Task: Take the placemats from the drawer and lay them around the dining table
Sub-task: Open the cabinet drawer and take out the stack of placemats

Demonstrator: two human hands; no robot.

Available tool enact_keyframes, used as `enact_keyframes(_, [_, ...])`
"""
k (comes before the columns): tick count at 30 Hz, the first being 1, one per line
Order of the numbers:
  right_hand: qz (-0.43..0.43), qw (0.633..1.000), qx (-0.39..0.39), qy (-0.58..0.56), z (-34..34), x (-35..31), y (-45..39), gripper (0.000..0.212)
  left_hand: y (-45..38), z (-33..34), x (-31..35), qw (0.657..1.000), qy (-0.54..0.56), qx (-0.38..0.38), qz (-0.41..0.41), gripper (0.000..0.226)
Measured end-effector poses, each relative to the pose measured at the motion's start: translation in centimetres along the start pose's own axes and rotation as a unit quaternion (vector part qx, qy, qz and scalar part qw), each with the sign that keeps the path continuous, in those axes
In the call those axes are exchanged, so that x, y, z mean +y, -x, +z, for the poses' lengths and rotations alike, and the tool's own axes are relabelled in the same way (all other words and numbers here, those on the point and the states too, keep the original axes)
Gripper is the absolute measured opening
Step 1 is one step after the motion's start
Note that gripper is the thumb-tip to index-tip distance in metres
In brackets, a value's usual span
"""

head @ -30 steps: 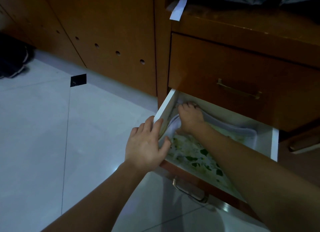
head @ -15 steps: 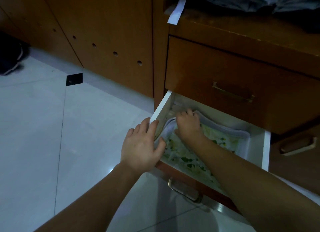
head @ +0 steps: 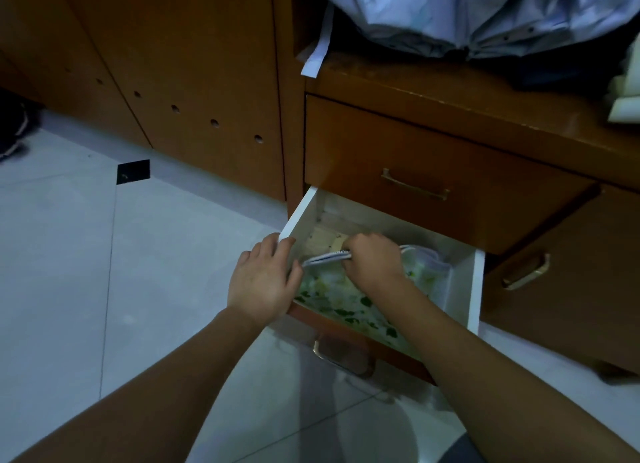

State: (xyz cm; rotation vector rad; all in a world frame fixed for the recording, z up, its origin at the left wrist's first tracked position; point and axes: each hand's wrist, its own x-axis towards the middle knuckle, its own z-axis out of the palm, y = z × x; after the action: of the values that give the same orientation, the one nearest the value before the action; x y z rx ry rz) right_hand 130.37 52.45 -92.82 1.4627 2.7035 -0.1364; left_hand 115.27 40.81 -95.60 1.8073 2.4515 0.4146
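Your right hand (head: 372,263) is down inside the open drawer (head: 472,289), fingers curled tight around the far edge of the placemats (head: 332,298), which it lifts clear of the drawer's bare wooden bottom at the back left corner. The gripped edge shows as a thin white band folding up toward your knuckles. The mats are pale with green leaf prints, and they lie flat over most of the drawer, reaching to its front edge and almost to its right wall, where their right edge curls up a little. You cannot tell how many are in the stack.

Your left hand (head: 265,282) rests on the drawer's left wall near the front corner, fingers spread over the white rim and the thumb hooked inside, touching the left end of the lifted edge. It holds nothing but the wall itself.

The drawer is the lower 1 of 2 in a brown wooden cabinet (head: 426,144), pulled out over a pale tiled floor (head: 62,272), with its metal handle (head: 341,358) showing below the front edge. The upper drawer is closed. A crumpled pale blue cloth (head: 485,9) sits on the cabinet top, near its back edge.
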Motion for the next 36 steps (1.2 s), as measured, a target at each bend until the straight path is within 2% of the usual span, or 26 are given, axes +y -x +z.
enact_keyframes(6, [0.050,0.992,0.057,-0.096,-2.3,0.5,4.3,0.019,0.5,-1.0,1.1,1.000,-0.019,-0.015,-0.019,0.060])
enact_keyframes(9, [0.043,0.987,0.105,-0.111,-3.9,0.8,5.4,0.021,1.0,-2.0,2.1,0.998,-0.050,-0.029,0.030,0.057])
enact_keyframes(12, [0.031,0.978,0.158,-0.136,-5.2,1.2,6.1,0.018,0.8,-3.2,3.9,0.996,-0.032,-0.048,0.068,0.059])
enact_keyframes(17, [-0.008,0.958,0.230,-0.171,-7.0,3.5,8.0,0.019,0.0,-5.4,7.2,0.996,0.004,-0.008,0.092,0.057])
enact_keyframes(20, [-0.030,0.947,0.258,-0.191,-8.4,4.7,8.9,0.017,-0.6,-6.4,9.4,0.994,0.041,0.024,0.099,0.043])
enact_keyframes(24, [-0.027,0.943,0.261,-0.203,-9.0,5.5,9.7,0.015,-1.8,-7.0,12.2,0.991,0.114,0.010,0.062,0.017])
enact_keyframes(26, [-0.013,0.942,0.262,-0.208,-8.8,5.9,9.6,0.014,-2.3,-6.9,12.9,0.990,0.118,-0.008,0.080,0.013])
enact_keyframes(29, [-0.002,0.945,0.244,-0.220,-8.6,6.3,9.4,0.016,-2.3,-6.6,13.2,0.987,0.108,-0.021,0.118,0.015])
enact_keyframes(32, [-0.026,0.942,0.219,-0.255,-8.3,5.7,9.2,0.022,-1.6,-6.0,13.3,0.984,0.106,-0.022,0.145,0.024])
enact_keyframes(36, [-0.050,0.941,0.193,-0.274,-7.8,5.2,8.7,0.028,-1.4,-5.7,13.1,0.984,0.110,-0.027,0.136,0.028])
